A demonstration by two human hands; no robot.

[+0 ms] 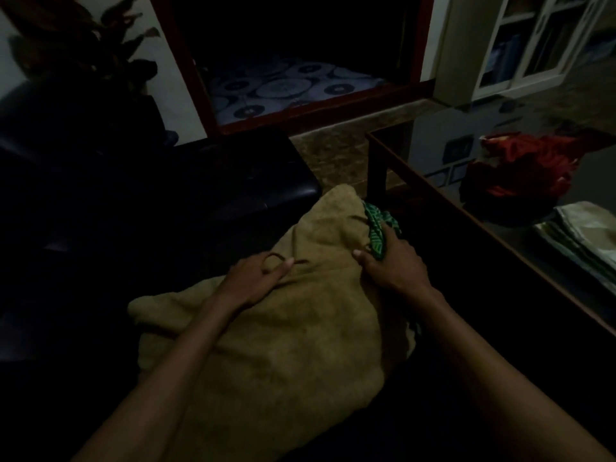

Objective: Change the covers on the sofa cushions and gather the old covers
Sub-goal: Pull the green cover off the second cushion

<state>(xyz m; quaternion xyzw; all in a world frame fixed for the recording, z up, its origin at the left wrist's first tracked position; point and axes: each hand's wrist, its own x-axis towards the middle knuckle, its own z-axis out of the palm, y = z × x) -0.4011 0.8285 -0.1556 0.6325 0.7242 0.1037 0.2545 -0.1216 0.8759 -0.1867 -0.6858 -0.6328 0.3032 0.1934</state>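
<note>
On the dark sofa point(233, 181), close in front: tan cover point(283, 328) with the cushion inside, laid flat across the seat so both hands can work at its far, open end. Left hand point(256, 278) pressed down on the tan cloth, thumb and forefinger pinching a thin dark tie or loop at the opening, probably to keep that edge from sliding. Right hand point(393, 261) curled around the corner where a green patterned cover point(376, 228) pokes out (inner layer or old cover, hard to tell in this dim light), gripping it and the tan edge together, likely to pull one against the other. Off to the right, on a low table point(466, 211): red heap of cloth point(523, 168), perhaps gathered old covers, and pale folded fabric point(580, 235), perhaps fresh ones kept within reach.
</note>
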